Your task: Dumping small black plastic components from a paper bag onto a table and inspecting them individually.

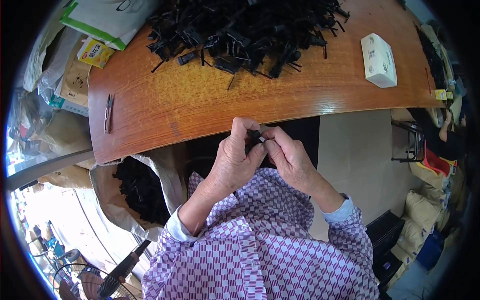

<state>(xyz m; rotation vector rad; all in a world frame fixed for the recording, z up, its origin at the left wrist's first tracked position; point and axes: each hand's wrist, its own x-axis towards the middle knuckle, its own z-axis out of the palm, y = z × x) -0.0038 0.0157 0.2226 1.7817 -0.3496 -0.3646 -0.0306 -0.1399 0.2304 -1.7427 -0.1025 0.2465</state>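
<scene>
My left hand (232,155) and my right hand (291,159) meet just past the table's near edge, over my lap. Between them is a small black plastic part (254,136), mostly covered by the fingers. The left thumb and bent forefinger close round it. From the other side, the right thumb and forefinger pinch its end, where a small pale spot shows. What exactly the part is cannot be made out. Farther back on the wooden table (150,107) lies a large heap of black plastic parts (245,37) with thin strips sticking out.
A pair of small snips (108,114) lies on the table's left. A white tissue pack (378,61) stands at the right. By my left side, an open sack (102,192) holds more black parts. A fan (90,282) stands at lower left, black crates (384,235) at lower right.
</scene>
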